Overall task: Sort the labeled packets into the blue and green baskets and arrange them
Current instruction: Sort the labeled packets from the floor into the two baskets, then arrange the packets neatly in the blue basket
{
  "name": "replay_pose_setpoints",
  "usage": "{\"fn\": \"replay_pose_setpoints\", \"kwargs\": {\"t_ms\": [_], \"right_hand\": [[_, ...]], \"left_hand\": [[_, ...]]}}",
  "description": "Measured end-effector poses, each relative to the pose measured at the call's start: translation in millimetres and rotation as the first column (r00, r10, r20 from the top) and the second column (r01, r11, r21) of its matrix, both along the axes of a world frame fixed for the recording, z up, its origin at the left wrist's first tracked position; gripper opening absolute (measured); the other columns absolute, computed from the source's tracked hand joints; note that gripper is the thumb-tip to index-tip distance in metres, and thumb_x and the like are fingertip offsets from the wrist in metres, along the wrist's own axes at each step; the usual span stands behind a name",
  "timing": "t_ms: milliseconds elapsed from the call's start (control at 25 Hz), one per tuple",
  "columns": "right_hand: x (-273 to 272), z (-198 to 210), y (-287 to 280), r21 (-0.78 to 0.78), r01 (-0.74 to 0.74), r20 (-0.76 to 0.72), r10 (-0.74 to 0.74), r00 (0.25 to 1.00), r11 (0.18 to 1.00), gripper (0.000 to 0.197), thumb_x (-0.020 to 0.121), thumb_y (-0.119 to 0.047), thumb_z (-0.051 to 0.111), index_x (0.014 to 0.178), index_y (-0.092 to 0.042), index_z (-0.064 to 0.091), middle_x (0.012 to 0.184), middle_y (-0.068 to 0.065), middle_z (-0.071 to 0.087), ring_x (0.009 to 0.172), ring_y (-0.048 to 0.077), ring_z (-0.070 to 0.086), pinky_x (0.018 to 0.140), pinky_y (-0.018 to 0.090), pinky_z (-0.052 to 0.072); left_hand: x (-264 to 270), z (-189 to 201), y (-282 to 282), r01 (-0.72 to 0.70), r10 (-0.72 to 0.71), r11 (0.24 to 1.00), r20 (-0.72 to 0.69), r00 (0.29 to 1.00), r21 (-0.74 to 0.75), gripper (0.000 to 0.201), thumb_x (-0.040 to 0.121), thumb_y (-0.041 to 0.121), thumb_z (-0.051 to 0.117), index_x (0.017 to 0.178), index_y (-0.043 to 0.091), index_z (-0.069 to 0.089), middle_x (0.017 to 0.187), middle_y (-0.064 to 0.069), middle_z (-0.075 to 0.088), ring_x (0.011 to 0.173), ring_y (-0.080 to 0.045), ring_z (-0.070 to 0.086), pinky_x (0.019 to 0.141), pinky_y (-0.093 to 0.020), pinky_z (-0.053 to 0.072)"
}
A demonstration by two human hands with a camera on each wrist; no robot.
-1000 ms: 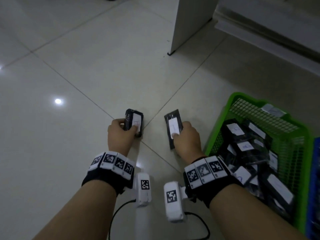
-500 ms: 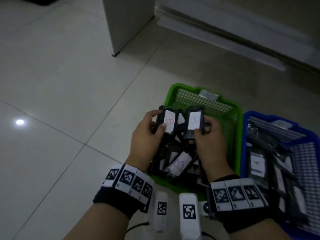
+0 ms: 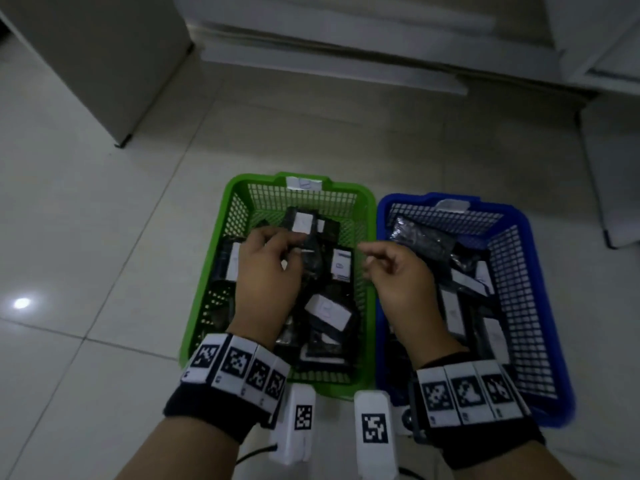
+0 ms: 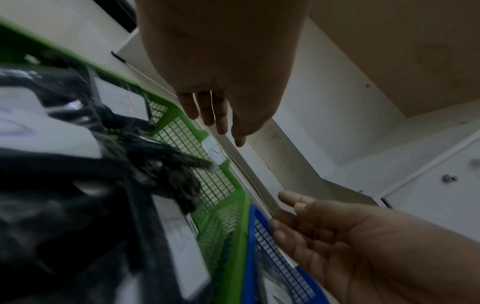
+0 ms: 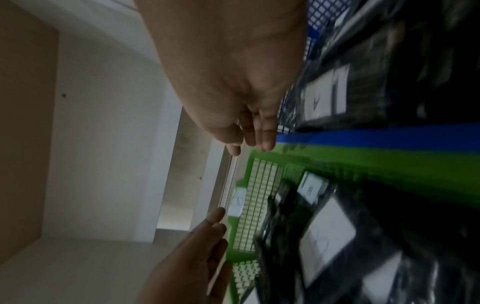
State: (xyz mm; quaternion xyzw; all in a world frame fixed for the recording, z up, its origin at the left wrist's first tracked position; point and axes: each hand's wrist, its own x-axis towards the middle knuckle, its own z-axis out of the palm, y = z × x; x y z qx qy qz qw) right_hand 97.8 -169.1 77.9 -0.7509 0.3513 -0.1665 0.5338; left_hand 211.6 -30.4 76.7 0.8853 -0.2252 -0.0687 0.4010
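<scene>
Both hands hovered with loose, empty fingers, the left hand (image 3: pixel 266 271) over the green basket (image 3: pixel 207 271) and the right hand (image 3: pixel 398 275) between it and the blue basket (image 3: pixel 540 306), probably because the packets (image 3: pixel 325 310) already lay sorted inside.

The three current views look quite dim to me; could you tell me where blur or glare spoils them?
Head view: dim, one glare spot on the floor tiles. Left wrist view: packets in the green basket smeared by blur. Right wrist view: green rim streaked, though a B label stays readable.
</scene>
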Motion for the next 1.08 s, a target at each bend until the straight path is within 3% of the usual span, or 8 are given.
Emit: {"fn": "replay_pose_setpoints", "kwargs": {"t_ms": [120, 200, 280, 440, 600, 720, 840, 1080], "right_hand": [[-37, -4, -51, -0.294, 0.051, -0.084, -0.079, 0.993, 0.954, 0.021, 0.088, -0.007, 0.059, 0.099, -0.019, 0.073, 0.101, 0.003, 0.067, 0.087, 0.009, 0.059, 0.077, 0.008, 0.044], [-60, -18, -86, -0.399, 0.018, -0.265, -0.134, 0.955, 0.917, 0.026, 0.083, -0.012, 0.063, 0.107, -0.019, 0.07, 0.113, 0.007, 0.064, 0.104, 0.02, 0.058, 0.094, 0.024, 0.046], [-79, -34, -111, -0.367, -0.097, -0.477, -0.098, 0.874, 0.925, 0.044, 0.081, -0.02, 0.064, 0.125, -0.023, 0.059, 0.131, 0.008, 0.054, 0.121, 0.029, 0.048, 0.104, 0.04, 0.041], [-105, -49, -133, -0.246, -0.259, -0.677, 0.025, 0.736, 0.934, 0.065, 0.087, -0.036, 0.059, 0.146, -0.03, 0.031, 0.155, 0.009, 0.022, 0.141, 0.032, 0.019, 0.117, 0.044, 0.021], [-109, -50, -122, -0.201, -0.289, -0.689, 0.075, 0.721, 0.936, 0.06, 0.094, -0.035, 0.049, 0.149, -0.024, 0.026, 0.157, 0.007, 0.018, 0.145, 0.03, 0.01, 0.12, 0.041, 0.012], [-111, -47, -112, -0.361, -0.176, -0.61, -0.089, 0.787, 0.916, 0.053, 0.092, -0.033, 0.054, 0.142, -0.024, 0.041, 0.158, 0.01, 0.016, 0.147, 0.031, 0.002, 0.121, 0.042, 0.001], [-107, -44, -107, -0.455, -0.111, -0.617, -0.223, 0.755, 0.883, 0.053, 0.088, -0.032, 0.059, 0.14, -0.029, 0.045, 0.16, 0.013, 0.004, 0.146, 0.036, -0.01, 0.116, 0.048, -0.01], [-105, -48, -95, -0.454, -0.133, -0.721, -0.275, 0.636, 0.881, 0.061, 0.088, -0.034, 0.057, 0.145, -0.026, 0.037, 0.159, 0.014, 0.01, 0.147, 0.035, -0.007, 0.118, 0.052, 0.003]], "left_hand": [[-21, -1, -50, 0.111, -0.11, 0.994, -0.022, 0.994, 0.019, 0.02, 0.088, 0.013, 0.058, 0.101, 0.024, 0.069, 0.104, 0.003, 0.059, 0.102, -0.022, 0.055, 0.086, -0.03, 0.047], [-35, -6, -79, 0.193, -0.193, 0.981, -0.021, 0.981, 0.018, 0.02, 0.084, 0.013, 0.063, 0.1, 0.024, 0.07, 0.1, 0.004, 0.059, 0.101, -0.024, 0.056, 0.088, -0.031, 0.046], [-47, -14, -101, 0.267, -0.262, 0.96, -0.063, 0.963, 0.079, 0.028, 0.082, 0.016, 0.068, 0.11, 0.022, 0.067, 0.119, -0.001, 0.055, 0.114, -0.025, 0.052, 0.099, -0.037, 0.045], [-59, -29, -119, 0.296, -0.255, 0.901, -0.165, 0.953, 0.318, 0.061, 0.084, 0.016, 0.065, 0.141, 0.022, 0.043, 0.156, -0.001, 0.02, 0.141, -0.024, 0.024, 0.114, -0.035, 0.028], [-55, -37, -109, 0.335, -0.336, 0.862, -0.068, 0.94, 0.381, 0.068, 0.084, 0.007, 0.061, 0.146, 0.018, 0.036, 0.156, -0.001, 0.022, 0.142, -0.024, 0.022, 0.116, -0.037, 0.027], [-53, -38, -104, 0.347, -0.344, 0.868, -0.073, 0.936, 0.356, 0.067, 0.084, 0.004, 0.06, 0.145, 0.014, 0.035, 0.156, 0.0, 0.022, 0.143, -0.022, 0.02, 0.116, -0.031, 0.02], [-48, -40, -97, 0.384, -0.365, 0.868, -0.12, 0.923, 0.316, 0.065, 0.086, 0.002, 0.058, 0.146, 0.014, 0.034, 0.158, 0.002, 0.017, 0.144, -0.02, 0.018, 0.11, -0.022, 0.02], [-40, -36, -90, 0.475, -0.43, 0.846, -0.218, 0.876, 0.243, 0.066, 0.088, -0.001, 0.053, 0.148, 0.012, 0.029, 0.159, 0.005, 0.01, 0.146, -0.017, 0.015, 0.115, -0.025, 0.023]]}}
